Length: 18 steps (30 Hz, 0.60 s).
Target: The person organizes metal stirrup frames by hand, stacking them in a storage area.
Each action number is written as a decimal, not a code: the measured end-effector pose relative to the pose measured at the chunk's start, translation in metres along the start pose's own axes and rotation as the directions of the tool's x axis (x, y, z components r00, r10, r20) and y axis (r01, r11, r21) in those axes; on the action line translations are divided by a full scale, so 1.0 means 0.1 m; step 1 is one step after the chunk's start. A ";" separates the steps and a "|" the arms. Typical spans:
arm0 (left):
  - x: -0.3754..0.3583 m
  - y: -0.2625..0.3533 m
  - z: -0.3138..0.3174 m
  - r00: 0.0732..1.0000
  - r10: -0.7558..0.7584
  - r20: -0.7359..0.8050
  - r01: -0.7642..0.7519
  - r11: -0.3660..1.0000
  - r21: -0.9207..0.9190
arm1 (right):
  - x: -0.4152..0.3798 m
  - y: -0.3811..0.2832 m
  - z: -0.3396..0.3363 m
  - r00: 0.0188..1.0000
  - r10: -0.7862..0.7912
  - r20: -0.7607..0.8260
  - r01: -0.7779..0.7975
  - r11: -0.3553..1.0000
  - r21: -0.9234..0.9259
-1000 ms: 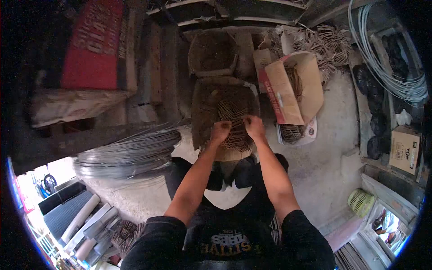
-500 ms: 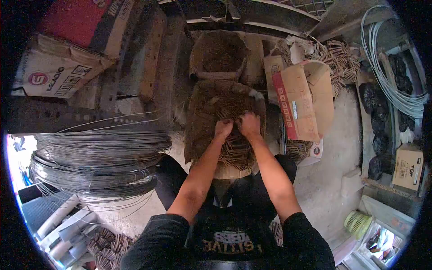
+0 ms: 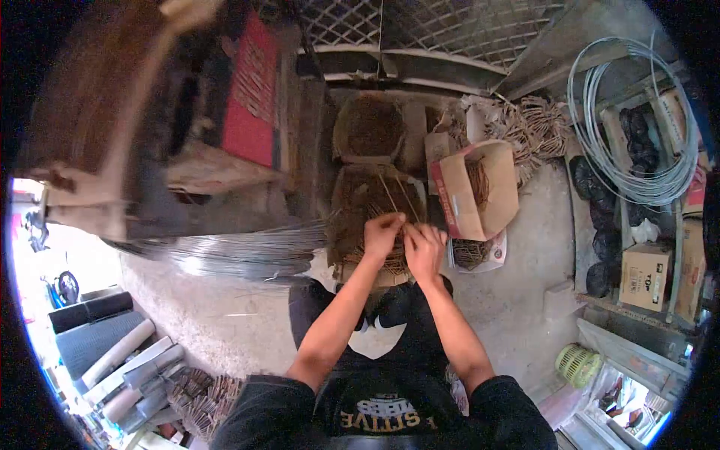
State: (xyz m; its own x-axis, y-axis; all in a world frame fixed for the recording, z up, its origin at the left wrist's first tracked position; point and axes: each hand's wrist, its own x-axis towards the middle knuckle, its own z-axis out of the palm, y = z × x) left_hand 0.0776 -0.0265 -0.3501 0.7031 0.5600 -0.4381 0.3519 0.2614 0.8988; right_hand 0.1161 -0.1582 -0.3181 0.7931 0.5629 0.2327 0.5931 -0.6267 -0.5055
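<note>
My left hand (image 3: 382, 237) and my right hand (image 3: 425, 250) are close together over an open carton (image 3: 341, 196), both with curled fingers. Two thin, rusty steel rods (image 3: 390, 196) stick out from between them towards the far side of the carton. Whether these are two pieces or one bent piece is hidden by my fingers. Below my hands lie several brown, bent steel pieces (image 3: 367, 255), loosely piled in the carton.
Behind is a second carton (image 3: 367, 154). To the right stands an open box (image 3: 480, 214), with bundles of bent rods (image 3: 536, 127) beyond it. Coiled wire (image 3: 247, 251) sits at left, a hanging wire coil (image 3: 581, 112) at right. Mesh rolls (image 3: 105, 341) lie lower left.
My hands have drawn slightly towards my body, and the two long rods now show between them. The camera view has shifted, with the shelf boxes at left appearing nearer.
</note>
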 end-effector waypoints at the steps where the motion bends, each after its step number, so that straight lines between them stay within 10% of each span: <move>1: -0.24 0.39 -0.03 0.998 -0.057 0.006 0.057 0.998 -0.024 | -0.02 -0.17 -0.21 0.997 0.029 -0.070 -0.025 0.998 0.060; 4: -0.79 1.08 -0.20 0.998 0.065 0.015 -0.066 0.996 0.068 | -0.01 -0.78 -0.92 0.946 0.259 -0.196 -0.146 0.878 0.455; 8: -1.58 2.30 -0.43 0.998 0.043 0.043 -0.045 0.999 0.031 | -0.01 -1.20 -1.63 0.824 0.566 0.037 -0.429 0.579 0.693; 14: -2.48 3.28 -0.78 0.994 0.028 0.101 -0.023 0.999 -0.044 | 0.26 -1.51 -2.35 0.777 0.306 0.550 -0.624 0.254 0.739; 18: -2.88 3.42 -1.00 0.986 0.165 0.014 -0.164 0.986 -0.028 | 0.36 -1.82 -2.69 0.791 0.190 0.582 -0.612 0.256 0.748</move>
State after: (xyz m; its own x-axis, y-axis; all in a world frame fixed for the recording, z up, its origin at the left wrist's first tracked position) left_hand -0.0663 -0.0194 0.0850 0.7603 0.5842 -0.2840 0.2137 0.1880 0.9586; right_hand 0.0747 -0.1688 0.0057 0.6590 0.6398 -0.3954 -0.4370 -0.1020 -0.8936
